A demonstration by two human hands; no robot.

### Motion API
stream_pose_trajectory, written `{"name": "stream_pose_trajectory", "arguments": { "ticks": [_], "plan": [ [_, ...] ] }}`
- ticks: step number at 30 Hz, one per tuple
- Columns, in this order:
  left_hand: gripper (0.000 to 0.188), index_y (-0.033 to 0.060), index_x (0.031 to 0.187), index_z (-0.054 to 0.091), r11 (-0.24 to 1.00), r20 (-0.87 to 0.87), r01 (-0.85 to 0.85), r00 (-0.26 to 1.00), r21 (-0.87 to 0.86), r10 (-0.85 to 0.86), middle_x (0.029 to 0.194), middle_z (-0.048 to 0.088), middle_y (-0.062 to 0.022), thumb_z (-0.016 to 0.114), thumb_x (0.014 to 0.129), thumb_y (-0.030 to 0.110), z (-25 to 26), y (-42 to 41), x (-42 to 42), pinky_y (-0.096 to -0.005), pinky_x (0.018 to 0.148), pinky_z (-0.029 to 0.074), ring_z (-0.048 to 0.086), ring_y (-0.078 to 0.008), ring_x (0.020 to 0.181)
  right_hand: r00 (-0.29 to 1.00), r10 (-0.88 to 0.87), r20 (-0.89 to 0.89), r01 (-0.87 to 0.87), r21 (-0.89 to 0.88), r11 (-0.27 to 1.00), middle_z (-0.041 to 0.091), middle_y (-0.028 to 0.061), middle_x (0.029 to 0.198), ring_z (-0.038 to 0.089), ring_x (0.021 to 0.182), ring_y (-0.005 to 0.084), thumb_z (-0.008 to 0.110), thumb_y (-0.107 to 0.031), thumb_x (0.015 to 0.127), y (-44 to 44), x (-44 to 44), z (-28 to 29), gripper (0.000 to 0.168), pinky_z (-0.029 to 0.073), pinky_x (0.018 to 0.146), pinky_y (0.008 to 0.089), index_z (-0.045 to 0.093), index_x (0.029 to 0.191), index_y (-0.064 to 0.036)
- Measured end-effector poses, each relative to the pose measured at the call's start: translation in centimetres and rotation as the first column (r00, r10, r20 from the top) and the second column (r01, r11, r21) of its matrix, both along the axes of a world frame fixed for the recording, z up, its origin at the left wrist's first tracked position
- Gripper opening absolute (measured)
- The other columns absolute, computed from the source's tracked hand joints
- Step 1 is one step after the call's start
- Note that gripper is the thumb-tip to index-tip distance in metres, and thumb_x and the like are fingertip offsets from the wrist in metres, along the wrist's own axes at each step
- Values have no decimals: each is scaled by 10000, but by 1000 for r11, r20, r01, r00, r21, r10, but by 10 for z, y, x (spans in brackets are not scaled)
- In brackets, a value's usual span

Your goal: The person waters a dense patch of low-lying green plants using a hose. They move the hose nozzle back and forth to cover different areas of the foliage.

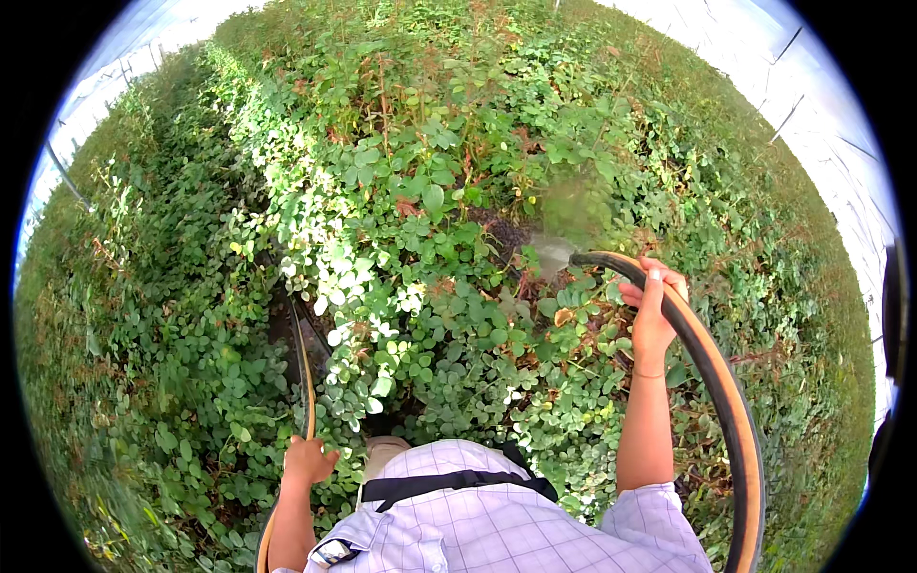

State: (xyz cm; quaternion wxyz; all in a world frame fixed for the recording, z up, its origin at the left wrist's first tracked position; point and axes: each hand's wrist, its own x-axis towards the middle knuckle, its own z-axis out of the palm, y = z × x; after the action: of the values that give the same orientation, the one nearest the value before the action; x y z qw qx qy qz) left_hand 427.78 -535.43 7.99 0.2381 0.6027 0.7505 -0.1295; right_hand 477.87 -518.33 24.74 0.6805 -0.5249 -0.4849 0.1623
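A thick black hose with an orange stripe curves up from the lower right, and my right hand grips it close to its open end. Water sprays from that end, leftward onto dark wet soil among the leafy plants. At the lower left, my left hand is closed around another stretch of striped hose. This stretch runs from the foliage ahead, through the hand and down past my forearm. How the two stretches join is out of view.
Dense green bushes, some with reddish-brown dry tips, surround me on all sides. A narrow dark gap between plants holds the left hose stretch. Pale sheeting with thin poles shows beyond the plants. A black strap crosses my checked shirt.
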Motion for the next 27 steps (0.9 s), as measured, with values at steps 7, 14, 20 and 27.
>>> {"name": "stream_pose_trajectory", "arguments": {
  "ticks": [7, 14, 20, 27],
  "plan": [
    [485, 10, 945, 672, 995, -64, -46, 997, 94, 52, 1043, 562, -310, 673, 775, 464, 13, -36, 38, -449, 749, 534, 640, -405, 844, 994, 72, -85, -72, 9, 997, 604, 131, 1110, 657, 642, 158, 535, -173, 958, -29, 10, 12, 149, 528, 535, 237, 488, 965, -33],
    [468, 3, 949, 673, 992, -49, -89, 994, 89, 94, 1025, 557, -298, 693, 762, 431, 16, -68, 39, -443, 737, 537, 640, -400, 821, 995, 76, -58, -76, -6, 997, 613, 129, 1101, 661, 642, 162, 526, -180, 960, -56, 16, 8, 159, 529, 535, 236, 495, 986, -26],
    [474, 16, 980, 674, 992, -17, -117, 993, 56, 118, 1062, 556, -282, 693, 763, 438, 13, -84, 57, -437, 775, 532, 639, -395, 868, 999, 51, -20, -51, -38, 998, 628, 118, 1064, 659, 638, 161, 502, -186, 968, -82, 15, 12, 180, 539, 533, 236, 497, 1018, -14],
    [493, 32, 984, 672, 986, 36, -152, 988, 66, 150, 1056, 544, -271, 682, 765, 473, 11, -138, 56, -459, 772, 525, 632, -408, 868, 996, 89, -32, -88, 16, 996, 623, 127, 1100, 653, 632, 150, 525, -187, 957, -105, -14, 35, 176, 514, 526, 233, 503, 999, -17]
  ]
}}
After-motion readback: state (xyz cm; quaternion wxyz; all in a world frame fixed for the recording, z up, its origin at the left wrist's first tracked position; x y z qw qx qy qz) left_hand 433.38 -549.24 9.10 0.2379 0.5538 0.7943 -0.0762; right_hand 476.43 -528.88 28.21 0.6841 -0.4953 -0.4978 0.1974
